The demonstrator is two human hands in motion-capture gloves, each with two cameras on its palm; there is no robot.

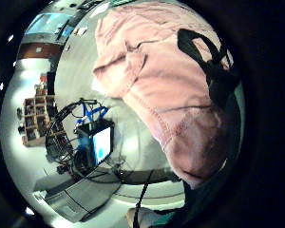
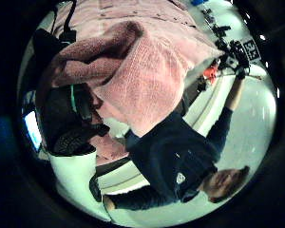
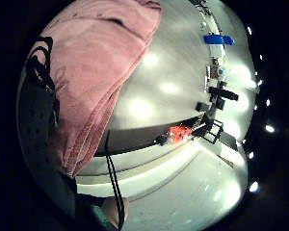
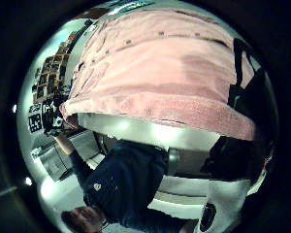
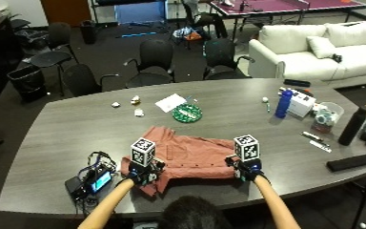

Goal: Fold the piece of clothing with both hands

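Observation:
A salmon-red button shirt (image 5: 186, 155) lies spread on the grey table (image 5: 56, 138), close to its near edge. My left hand (image 5: 144, 175) grips the shirt's near left corner, where the cloth bunches up. My right hand (image 5: 246, 169) holds the near right corner. In the left thumb side palm view, gloved fingers (image 2: 71, 121) curl around a thick fold of the shirt (image 2: 147, 71). The right thumb side palm view shows the shirt's hem (image 4: 155, 109) raised off the table, with gloved fingers (image 4: 247, 97) on its end. The shirt's button placket (image 4: 160, 36) faces up.
A small screen device with cables (image 5: 93, 181) sits just left of my left hand. Beyond the shirt lie a green disc (image 5: 187, 113), a white paper (image 5: 170, 102) and small white bits (image 5: 135, 100). A blue bottle (image 5: 284, 102), white box (image 5: 303, 102), black bottle (image 5: 351, 126) and black case (image 5: 351, 162) stand at the right.

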